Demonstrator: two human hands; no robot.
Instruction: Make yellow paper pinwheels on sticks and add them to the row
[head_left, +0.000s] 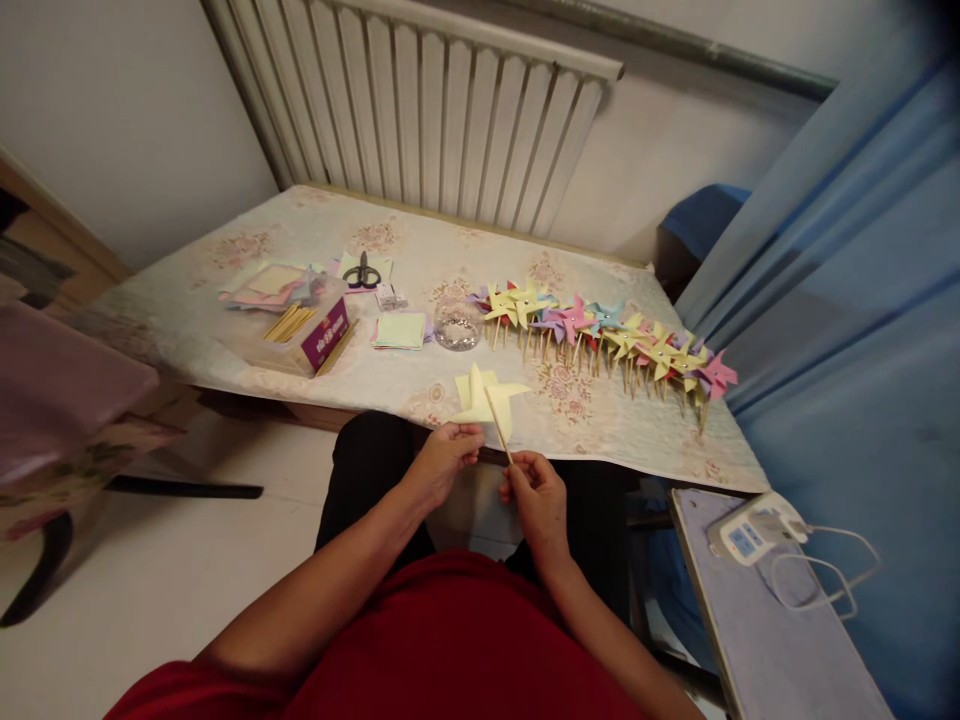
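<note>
Table (660, 440): in front of you, patterned cover; yr work is at its near edge.
Row (574, 318): finished-looking pinwheels, bunched to yr R, well apart from yr hands.
Pinwheel (474, 398): yellow paper, btwn yr hands & the row, over the near edge. Prob. v. light; thin, springy, easy to crease. Grip looks OK, not slippery. Don't squash the curled vanes; take it by a flat edge or, better, near the ctr where layers stack.
R hand (538, 498): you've got thumb & fingers pinched on the stick, low end. Good spot: keeps you clear of the paper.
L hand (444, 460): fingertips pinching the pinwheel's lower L edge. Keep it lt.; a hard pull could prob. tear or bend it.
Stick (498, 425): thin, straight, prob. wood, stiff; lies across the paper, top nr ctr. Might snap if levered sideways. Can't tell if it's fastened.
</note>
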